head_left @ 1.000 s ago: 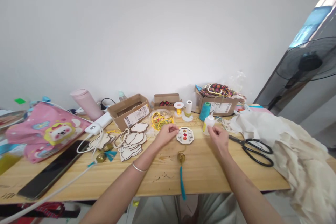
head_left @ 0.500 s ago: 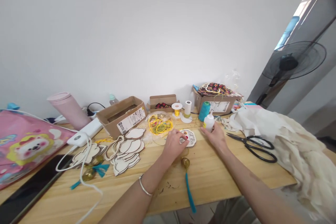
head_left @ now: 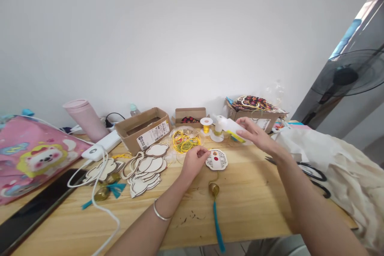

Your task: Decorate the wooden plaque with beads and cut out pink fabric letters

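Observation:
My right hand (head_left: 255,134) holds a small white glue bottle (head_left: 232,125) lifted off the table and tipped sideways, its nozzle pointing left above a white wooden ornament plate (head_left: 216,159) with red dots. My left hand (head_left: 193,159) rests beside that plate on its left, fingers pinched together near its edge; what they pinch is too small to make out. A gold bell with a teal tassel (head_left: 215,204) hangs from the plate toward the table's near edge. A pile of yellow cord (head_left: 184,142) lies just behind my left hand.
On the wooden table (head_left: 255,204): cloud-shaped wooden cutouts (head_left: 147,166), cardboard boxes (head_left: 143,130), thread spools (head_left: 206,123), black scissors (head_left: 315,174), cream cloth (head_left: 345,160), a pink cup (head_left: 85,120), a pink bag (head_left: 33,156), a phone (head_left: 33,208). A fan (head_left: 348,76) stands at right.
My right hand has taken hold of the glue bottle, picked it up from the table and tipped it over the ornament plate. My left hand stayed by the plate.

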{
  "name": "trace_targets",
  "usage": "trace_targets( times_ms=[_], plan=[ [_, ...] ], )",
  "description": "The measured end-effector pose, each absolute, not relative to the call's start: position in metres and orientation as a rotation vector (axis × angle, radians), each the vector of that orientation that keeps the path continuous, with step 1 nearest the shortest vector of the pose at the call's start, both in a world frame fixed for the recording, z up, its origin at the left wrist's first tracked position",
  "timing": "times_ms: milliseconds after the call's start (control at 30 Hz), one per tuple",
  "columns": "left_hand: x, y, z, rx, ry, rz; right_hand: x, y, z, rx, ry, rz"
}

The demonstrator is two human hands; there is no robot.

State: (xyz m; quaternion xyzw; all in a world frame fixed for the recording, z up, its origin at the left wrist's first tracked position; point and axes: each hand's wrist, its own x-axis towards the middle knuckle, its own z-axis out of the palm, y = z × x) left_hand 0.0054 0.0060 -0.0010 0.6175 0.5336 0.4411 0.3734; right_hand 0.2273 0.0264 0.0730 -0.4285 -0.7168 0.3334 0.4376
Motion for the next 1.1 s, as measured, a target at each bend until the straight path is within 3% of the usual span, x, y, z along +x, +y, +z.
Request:
trace_targets(
  times_ms=[200,467,700,1100],
  plan=[
    [0.003,0.011,-0.002,1.614,1.415,1.102,0.23,0.026,0.057,-0.936,-1.377,0.797],
    [0.007,0.013,-0.007,1.649,1.357,1.1,0.215,0.036,0.042,-0.679,-0.781,1.116],
    [0.006,0.016,-0.006,1.665,1.334,1.08,0.205,0.03,0.038,-0.719,-0.916,1.323],
    [0.009,0.016,-0.019,1.683,1.235,1.033,0.194,0.031,0.014,-0.822,-1.27,0.843]
  ],
)
